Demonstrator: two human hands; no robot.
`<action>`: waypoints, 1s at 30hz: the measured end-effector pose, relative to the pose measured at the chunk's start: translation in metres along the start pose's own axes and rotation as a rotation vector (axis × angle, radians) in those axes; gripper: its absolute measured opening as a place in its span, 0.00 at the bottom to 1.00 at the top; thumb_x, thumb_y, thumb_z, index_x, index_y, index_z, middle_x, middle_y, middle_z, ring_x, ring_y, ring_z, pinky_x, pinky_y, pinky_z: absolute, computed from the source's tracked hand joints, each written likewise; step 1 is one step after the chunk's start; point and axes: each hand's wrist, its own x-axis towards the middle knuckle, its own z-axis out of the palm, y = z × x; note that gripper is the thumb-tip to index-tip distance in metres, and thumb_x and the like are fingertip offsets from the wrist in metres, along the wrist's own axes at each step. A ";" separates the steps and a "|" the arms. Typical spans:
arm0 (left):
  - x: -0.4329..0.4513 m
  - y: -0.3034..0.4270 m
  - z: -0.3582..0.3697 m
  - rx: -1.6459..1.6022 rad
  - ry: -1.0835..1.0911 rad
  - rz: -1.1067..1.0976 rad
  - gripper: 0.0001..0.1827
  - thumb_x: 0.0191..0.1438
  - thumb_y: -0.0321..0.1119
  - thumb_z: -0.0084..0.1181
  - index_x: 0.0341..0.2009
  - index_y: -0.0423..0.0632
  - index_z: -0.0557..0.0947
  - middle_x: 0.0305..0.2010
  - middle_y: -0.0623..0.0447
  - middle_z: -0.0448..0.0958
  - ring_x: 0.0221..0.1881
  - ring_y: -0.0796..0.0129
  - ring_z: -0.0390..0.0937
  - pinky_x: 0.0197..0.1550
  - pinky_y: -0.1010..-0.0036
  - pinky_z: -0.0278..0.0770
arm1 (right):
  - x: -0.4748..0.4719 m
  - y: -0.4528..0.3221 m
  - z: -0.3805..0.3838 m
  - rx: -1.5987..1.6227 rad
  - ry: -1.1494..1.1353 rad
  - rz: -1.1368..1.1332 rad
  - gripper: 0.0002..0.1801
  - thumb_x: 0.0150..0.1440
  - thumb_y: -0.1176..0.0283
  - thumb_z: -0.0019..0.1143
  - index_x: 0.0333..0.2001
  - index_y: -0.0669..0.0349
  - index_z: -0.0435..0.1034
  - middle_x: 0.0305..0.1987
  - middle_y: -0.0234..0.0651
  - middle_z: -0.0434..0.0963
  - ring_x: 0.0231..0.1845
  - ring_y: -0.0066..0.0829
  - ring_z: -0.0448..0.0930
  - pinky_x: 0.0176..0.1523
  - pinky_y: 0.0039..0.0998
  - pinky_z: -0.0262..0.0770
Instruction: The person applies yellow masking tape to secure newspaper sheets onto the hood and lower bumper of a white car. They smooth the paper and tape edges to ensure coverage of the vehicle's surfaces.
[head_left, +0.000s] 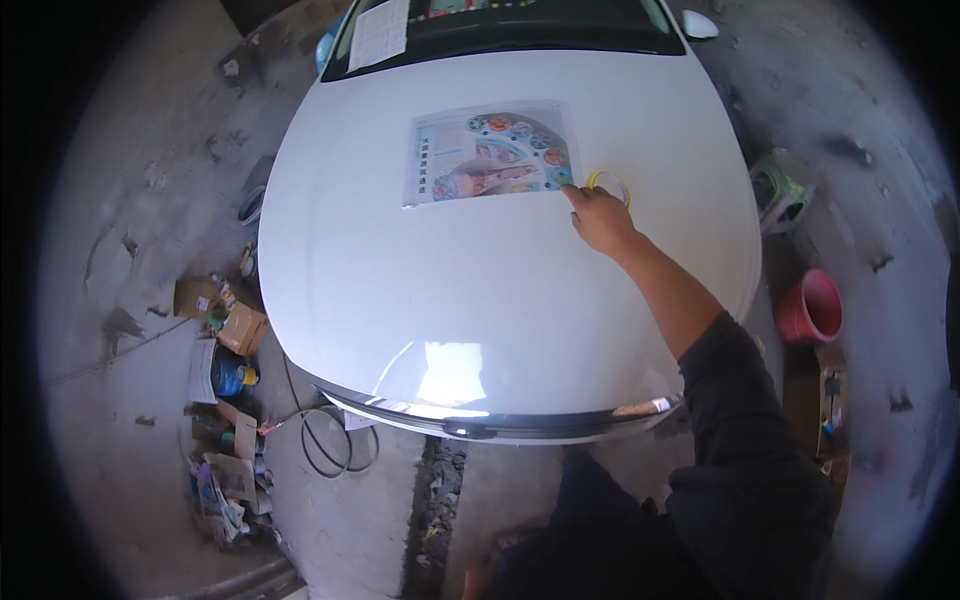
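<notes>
My right hand (604, 221) reaches over the white car hood (450, 277), its fingertips at the lower right corner of a printed sheet of newspaper (480, 154) that lies flat there. A roll of yellow tape (627, 196) is just behind the fingers, touching or very near them; whether the fingers grip the roll or the sheet's corner is not clear. My left hand is out of view or hidden; only a small patch of blurred skin shows low in the picture, beside my dark clothing.
A paper (379, 34) lies on the windshield. On the floor at left are cardboard boxes (244, 328), a blue container (225, 371) and a looped hose (349, 454). At right stand a red bucket (799, 315) and a cardboard box (831, 397). A rubble-filled channel (442, 487) crosses the floor.
</notes>
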 end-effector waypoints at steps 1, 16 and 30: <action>0.002 0.005 0.003 0.204 0.032 0.142 0.27 0.57 0.46 0.55 0.54 0.37 0.78 0.53 0.35 0.77 0.55 0.45 0.76 0.58 0.60 0.72 | 0.020 0.014 0.010 -0.122 -0.050 -0.034 0.24 0.53 0.76 0.55 0.55 0.58 0.70 0.42 0.42 0.79 0.44 0.42 0.80 0.47 0.39 0.77; -0.039 0.123 -0.004 -0.014 0.249 -0.188 0.28 0.57 0.50 0.55 0.54 0.43 0.78 0.54 0.38 0.77 0.54 0.45 0.76 0.55 0.56 0.73 | 0.103 0.070 0.082 -0.631 0.029 -0.420 0.26 0.53 0.72 0.51 0.58 0.59 0.67 0.38 0.42 0.80 0.42 0.41 0.81 0.33 0.40 0.77; -0.068 0.449 -0.198 0.068 0.901 0.904 0.53 0.43 0.31 0.70 0.70 0.39 0.53 0.69 0.28 0.54 0.66 0.34 0.60 0.63 0.50 0.64 | -0.035 -0.180 -0.179 0.632 -0.169 -0.480 0.41 0.49 0.78 0.57 0.67 0.67 0.52 0.31 0.47 0.79 0.29 0.44 0.82 0.35 0.38 0.80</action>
